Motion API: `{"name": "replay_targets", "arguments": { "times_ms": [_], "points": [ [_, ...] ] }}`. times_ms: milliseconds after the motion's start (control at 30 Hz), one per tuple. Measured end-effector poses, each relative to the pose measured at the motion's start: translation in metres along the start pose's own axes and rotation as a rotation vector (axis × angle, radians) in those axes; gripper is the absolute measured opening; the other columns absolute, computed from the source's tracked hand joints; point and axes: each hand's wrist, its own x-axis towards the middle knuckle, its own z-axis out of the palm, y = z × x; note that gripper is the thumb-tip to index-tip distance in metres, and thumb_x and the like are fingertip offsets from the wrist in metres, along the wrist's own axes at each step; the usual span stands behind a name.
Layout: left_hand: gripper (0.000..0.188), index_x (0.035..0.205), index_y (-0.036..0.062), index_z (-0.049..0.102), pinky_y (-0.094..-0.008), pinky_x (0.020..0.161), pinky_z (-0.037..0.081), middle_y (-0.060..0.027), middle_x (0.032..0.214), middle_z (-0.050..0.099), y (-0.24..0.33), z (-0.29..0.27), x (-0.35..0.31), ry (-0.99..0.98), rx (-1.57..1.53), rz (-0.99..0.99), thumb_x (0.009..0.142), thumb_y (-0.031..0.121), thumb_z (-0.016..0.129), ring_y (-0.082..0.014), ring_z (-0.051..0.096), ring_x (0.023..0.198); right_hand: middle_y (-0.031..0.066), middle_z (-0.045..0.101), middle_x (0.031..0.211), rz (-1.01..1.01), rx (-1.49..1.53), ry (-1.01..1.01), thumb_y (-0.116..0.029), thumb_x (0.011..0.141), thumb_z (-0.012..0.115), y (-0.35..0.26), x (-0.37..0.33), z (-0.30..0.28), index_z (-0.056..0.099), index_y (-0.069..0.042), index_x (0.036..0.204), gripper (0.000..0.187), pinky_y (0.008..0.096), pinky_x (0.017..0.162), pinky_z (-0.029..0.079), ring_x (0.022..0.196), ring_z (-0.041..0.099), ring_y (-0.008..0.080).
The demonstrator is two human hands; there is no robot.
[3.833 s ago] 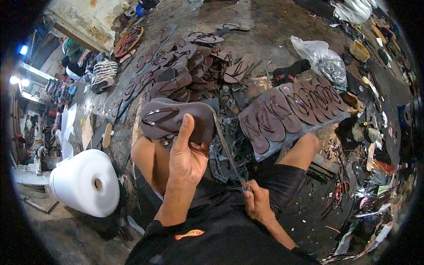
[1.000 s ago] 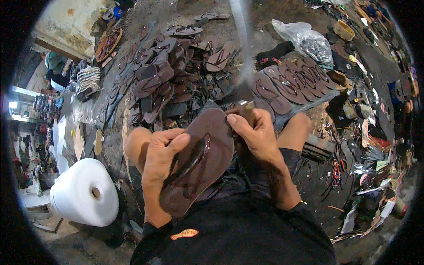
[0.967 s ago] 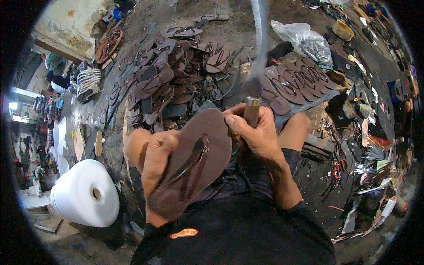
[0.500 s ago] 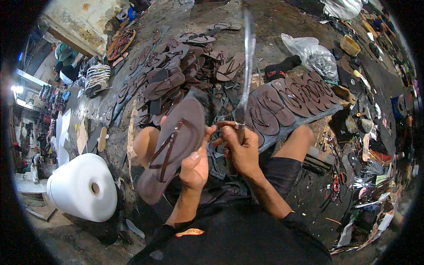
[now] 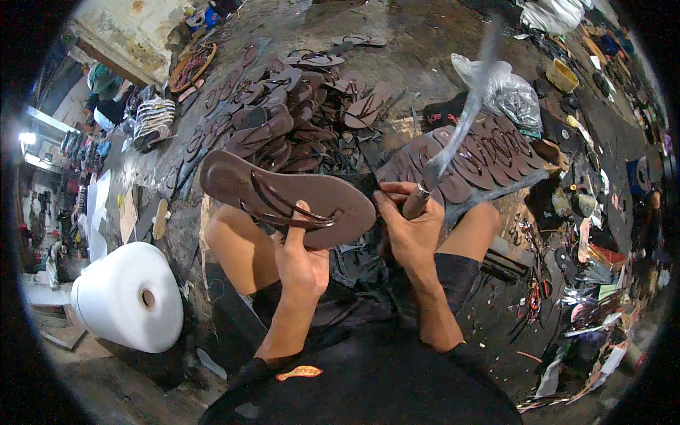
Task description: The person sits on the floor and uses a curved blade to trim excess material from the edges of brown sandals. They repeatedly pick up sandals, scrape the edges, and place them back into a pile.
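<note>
A brown flip-flop [image 5: 340, 195] lies nearly level across my lap, its toe end pointing right. My left hand [image 5: 301, 265] is closed on it from the near side, thumb on top by the straps and the other fingers out of sight beneath the sole. Just right of the toe end, my right hand [image 5: 412, 230] grips the handle of a knife [image 5: 464, 124]. Its long, narrow blade rises up and to the right, blurred toward the tip. Beyond the flip-flop is a heap of similar brown flip-flops [image 5: 258, 134].
Beyond my right knee, brown flip-flops [image 5: 453, 188] stand in an overlapping row on a dark sheet. A clear plastic bag [image 5: 513, 99] lies behind them. A white roll [image 5: 117, 301] sits at left. Scraps and cords [image 5: 542, 294] litter the right side.
The flip-flop has turned from steep to nearly level, its toe end now at right. My left thumb has come over its top. The knife blade has swung from upright toward the right.
</note>
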Motion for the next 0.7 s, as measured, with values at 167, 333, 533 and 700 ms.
{"name": "replay_targets", "arguments": {
  "times_ms": [167,333,533,700],
  "points": [
    [0.038,0.135,0.0086,0.059,-0.0436,0.097,0.056,-0.0072,0.125,0.067,0.013,0.014,-0.005,0.036,-0.137,0.138,0.099,0.014,0.072,-0.0211,0.066,0.109,0.0063,0.075,0.092,0.263,-0.039,0.089,-0.019,0.098,0.073,-0.006,0.031,-0.038,0.069,-0.001,0.117,0.028,0.0287,0.069,0.055,0.079,0.071,0.0149],
    [0.043,0.133,0.0085,0.060,-0.0401,0.096,0.060,-0.0075,0.125,0.069,0.034,0.003,0.021,0.005,-0.083,0.126,0.095,0.018,0.078,-0.0215,0.068,0.114,0.0117,0.073,0.087,0.270,-0.448,-0.166,-0.035,0.104,0.063,0.009,0.021,-0.065,0.066,-0.004,0.117,0.034,0.0332,0.064,0.054,0.072,0.070,0.0180],
    [0.030,0.127,0.0066,0.068,-0.0410,0.100,0.060,-0.0088,0.129,0.072,-0.002,-0.007,0.021,-0.013,-0.177,-0.078,0.099,0.013,0.072,-0.0235,0.070,0.116,0.0103,0.054,0.067,-0.016,-0.416,-0.343,-0.032,0.111,0.045,0.031,-0.079,-0.096,0.064,-0.001,0.111,0.036,0.0343,0.056,0.044,0.054,0.055,0.0205],
    [0.031,0.128,0.0057,0.067,-0.0413,0.104,0.058,-0.0083,0.129,0.071,-0.002,-0.012,0.017,-0.069,-0.216,-0.089,0.098,0.009,0.071,-0.0238,0.069,0.116,0.0215,0.062,0.077,0.075,-0.589,-0.457,-0.030,0.104,0.059,0.023,-0.110,-0.106,0.059,-0.005,0.103,0.025,0.0470,0.061,0.049,0.067,0.062,0.0435]
  ]
}}
